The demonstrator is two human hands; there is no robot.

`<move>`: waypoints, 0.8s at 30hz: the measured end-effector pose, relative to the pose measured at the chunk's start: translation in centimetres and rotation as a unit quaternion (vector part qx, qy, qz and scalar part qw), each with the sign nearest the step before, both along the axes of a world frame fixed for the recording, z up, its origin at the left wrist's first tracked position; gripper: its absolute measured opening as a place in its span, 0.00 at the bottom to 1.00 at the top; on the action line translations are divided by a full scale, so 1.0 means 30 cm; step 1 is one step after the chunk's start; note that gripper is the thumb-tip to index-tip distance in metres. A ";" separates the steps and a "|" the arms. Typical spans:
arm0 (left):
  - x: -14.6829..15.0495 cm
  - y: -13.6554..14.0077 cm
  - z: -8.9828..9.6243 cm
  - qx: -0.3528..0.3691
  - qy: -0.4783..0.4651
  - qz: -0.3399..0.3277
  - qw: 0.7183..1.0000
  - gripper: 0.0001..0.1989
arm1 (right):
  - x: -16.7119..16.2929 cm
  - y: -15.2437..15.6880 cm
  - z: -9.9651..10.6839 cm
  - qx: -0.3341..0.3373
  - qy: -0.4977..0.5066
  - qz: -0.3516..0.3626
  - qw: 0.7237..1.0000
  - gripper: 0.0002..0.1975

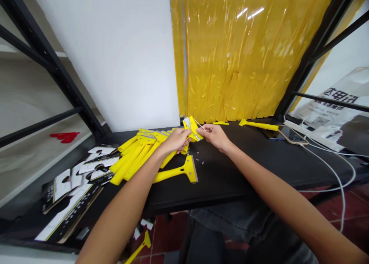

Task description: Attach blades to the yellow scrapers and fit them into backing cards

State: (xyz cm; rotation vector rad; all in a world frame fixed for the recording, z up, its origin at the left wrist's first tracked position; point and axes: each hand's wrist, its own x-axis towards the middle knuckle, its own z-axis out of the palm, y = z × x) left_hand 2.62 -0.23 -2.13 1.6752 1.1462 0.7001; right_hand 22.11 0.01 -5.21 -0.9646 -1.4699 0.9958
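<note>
My left hand is closed around a yellow scraper, its wide head tilted up above the black table. My right hand pinches a thin metal rod, perhaps a hex key, which lies against or close to the scraper's head; I cannot tell whether its tip is in a screw. Beside and under my left forearm is a pile of yellow scrapers. Nearer to me a single scraper lies with its blade to the right. A few small screws are scattered behind it.
Black-and-white cardboard packages lie at the left. Another yellow scraper rests at the back right, by a phone and white cables. Behind stand a white panel and a yellow plastic curtain. One scraper is below the table.
</note>
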 end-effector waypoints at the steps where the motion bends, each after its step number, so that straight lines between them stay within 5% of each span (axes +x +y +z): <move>1: -0.001 0.002 -0.002 0.000 -0.002 -0.004 1.000 0.18 | 0.000 0.000 0.001 0.003 -0.007 0.001 1.000 0.28; 11: 0.007 -0.007 -0.006 0.072 0.053 -0.016 0.996 0.23 | 0.001 -0.004 0.010 0.040 -0.064 -0.003 0.997 0.27; 24: 0.008 -0.005 -0.009 0.057 0.057 -0.016 0.997 0.25 | 0.014 0.009 0.005 0.021 -0.043 0.022 0.999 0.26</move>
